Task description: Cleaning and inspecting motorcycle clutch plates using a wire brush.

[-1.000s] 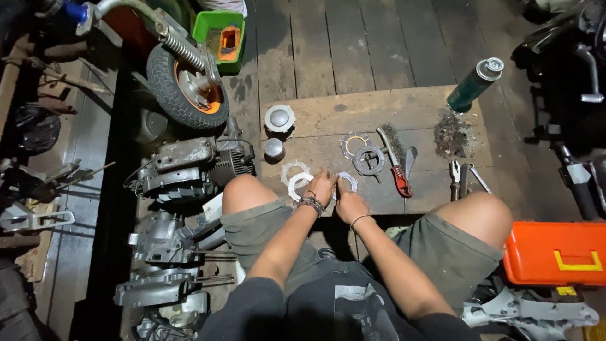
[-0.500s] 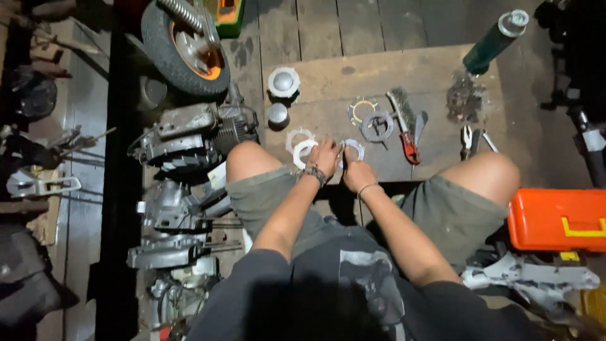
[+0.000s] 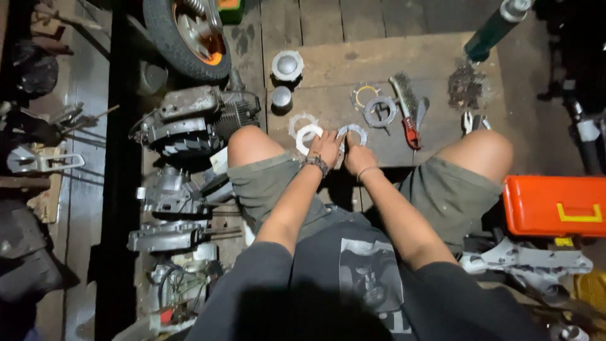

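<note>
I sit with both knees apart over a wooden board. My left hand and my right hand meet between my knees. Together they pinch a pale toothed metal ring that sticks up above the fingers. A second white toothed ring lies flat on the board, touching my left hand's fingers. Further out on the board lie a grey ring plate and a thin yellowish ring. A bracelet circles each wrist.
A red-handled wire brush, pliers, a green spray can, a round metal cap and a small cylinder are on the board. Engine parts and a wheel are left; an orange toolbox is right.
The view has tilted down, so the board and its parts sit higher in the picture. My hands stay together on the ring between my knees.
</note>
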